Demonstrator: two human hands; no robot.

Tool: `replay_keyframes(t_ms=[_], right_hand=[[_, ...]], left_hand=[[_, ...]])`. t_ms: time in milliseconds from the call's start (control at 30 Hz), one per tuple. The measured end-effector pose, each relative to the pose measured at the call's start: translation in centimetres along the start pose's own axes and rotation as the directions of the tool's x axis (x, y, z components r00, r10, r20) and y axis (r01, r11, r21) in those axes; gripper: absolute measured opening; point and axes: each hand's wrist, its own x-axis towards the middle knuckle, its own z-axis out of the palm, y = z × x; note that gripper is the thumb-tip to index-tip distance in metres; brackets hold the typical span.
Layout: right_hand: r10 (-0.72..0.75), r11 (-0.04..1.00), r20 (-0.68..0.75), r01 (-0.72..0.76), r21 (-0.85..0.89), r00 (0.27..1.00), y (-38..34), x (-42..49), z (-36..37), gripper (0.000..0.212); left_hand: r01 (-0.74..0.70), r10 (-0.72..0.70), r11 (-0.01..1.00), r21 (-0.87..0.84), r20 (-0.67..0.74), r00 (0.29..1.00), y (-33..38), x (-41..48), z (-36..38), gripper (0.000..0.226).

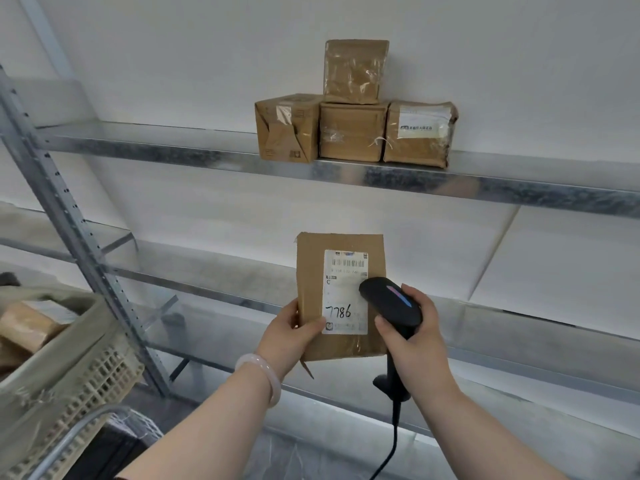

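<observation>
My left hand grips a flat brown cardboard parcel by its lower left edge, thumb across the front, holding it upright. A white label on it carries a barcode and the handwritten number 7786. My right hand holds a black corded barcode scanner by its handle. The scanner's head overlaps the right side of the label, just below the barcode.
A metal shelving rack stands ahead; its upper shelf carries several taped brown boxes, one stacked on top. The lower shelf runs behind the parcel. At the left, a beige plastic crate holds more parcels beside the rack's upright post.
</observation>
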Motion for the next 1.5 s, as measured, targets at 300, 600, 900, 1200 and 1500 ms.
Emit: replay_keyframes(t_ms=[300,600,900,1200,1500], right_hand=[[-0.047,0.999,0.064,0.047,0.001,0.997,0.4,0.1,0.5,0.055],[-0.078,0.995,0.188,0.087,-0.04,0.979,0.6,0.1,1.4,0.057],[-0.094,0.983,0.421,0.152,-0.106,0.902,-1.2,-0.8,3.3,0.055],[-0.127,0.965,0.606,0.24,-0.109,0.785,-4.1,-3.0,7.1,0.048],[-0.171,0.948,0.699,0.31,-0.076,0.695,-6.1,-5.4,11.5,0.044]], left_hand=[[0.123,-0.126,0.985,-0.121,-0.012,0.992,-0.3,0.1,-1.2,0.051],[0.154,-0.179,0.949,-0.276,-0.069,0.981,-1.7,-0.6,-3.1,0.05],[0.119,-0.193,0.949,-0.293,-0.237,0.952,-3.2,-1.8,-6.4,0.066],[0.078,-0.218,0.94,-0.333,-0.407,0.887,-5.8,-4.7,-11.3,0.068],[0.042,-0.27,0.913,-0.405,-0.524,0.808,-8.4,-8.2,-16.4,0.07]])
